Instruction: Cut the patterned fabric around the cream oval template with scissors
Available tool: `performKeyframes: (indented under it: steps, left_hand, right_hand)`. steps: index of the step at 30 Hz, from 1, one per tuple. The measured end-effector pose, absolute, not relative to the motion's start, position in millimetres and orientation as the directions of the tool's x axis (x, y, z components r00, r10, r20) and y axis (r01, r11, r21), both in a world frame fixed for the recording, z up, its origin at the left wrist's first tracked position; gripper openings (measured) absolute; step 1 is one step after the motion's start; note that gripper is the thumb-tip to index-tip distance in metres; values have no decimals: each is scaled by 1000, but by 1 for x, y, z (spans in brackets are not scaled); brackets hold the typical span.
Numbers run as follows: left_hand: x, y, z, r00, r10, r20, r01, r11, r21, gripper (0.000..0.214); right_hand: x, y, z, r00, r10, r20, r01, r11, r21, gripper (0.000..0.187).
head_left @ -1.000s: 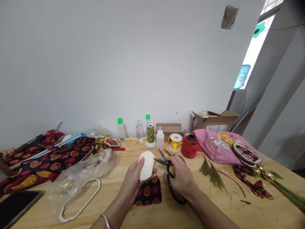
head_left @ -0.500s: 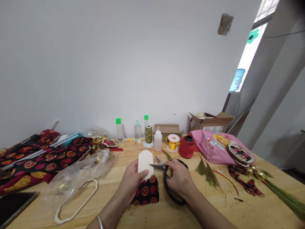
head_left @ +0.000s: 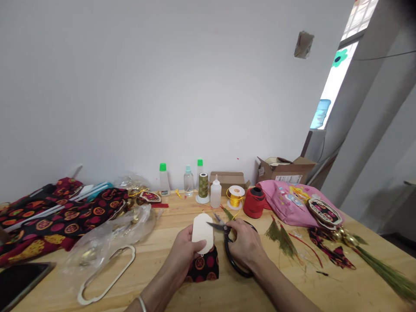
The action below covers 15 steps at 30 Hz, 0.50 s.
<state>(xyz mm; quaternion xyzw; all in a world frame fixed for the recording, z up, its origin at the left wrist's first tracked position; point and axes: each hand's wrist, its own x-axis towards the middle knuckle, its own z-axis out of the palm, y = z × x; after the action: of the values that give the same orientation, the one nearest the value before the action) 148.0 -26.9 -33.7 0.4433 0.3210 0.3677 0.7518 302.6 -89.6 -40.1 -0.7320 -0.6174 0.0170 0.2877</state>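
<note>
My left hand [head_left: 186,248] pinches a cream-white plaque [head_left: 203,232] with rounded, notched ends and a small loop at top and bottom. Beneath it, a dark patterned cloth piece [head_left: 205,268] shows on the wood; whether my fingers also hold the cloth cannot be made out. My right hand [head_left: 245,245] grips black-handled scissors [head_left: 231,255]. Their blades are parted and point left, one tip at the plaque's right side. Whether that tip touches the plaque is unclear.
A white frame [head_left: 107,277] and clear plastic bag [head_left: 107,242] lie left, near a phone [head_left: 26,279]. Behind stand a glue bottle [head_left: 216,193], thread spool [head_left: 203,186], yellow cord spool [head_left: 236,197] and red cone [head_left: 254,203]. Green tassels [head_left: 282,238] and a pink bag [head_left: 289,201] lie right.
The plaque and my left hand have shifted slightly right and toward me. My right hand keeps hold of the scissors, almost in place. The camera view has tilted a little.
</note>
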Motion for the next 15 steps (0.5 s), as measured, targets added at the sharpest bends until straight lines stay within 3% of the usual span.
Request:
performKeyframes:
  steps: [15]
  left_hand:
    - [147, -25, -34, 501, 848, -172, -253, 334, 908, 31]
  right_hand:
    - [304, -90, -40, 232, 913, 335, 899, -70, -432, 23]
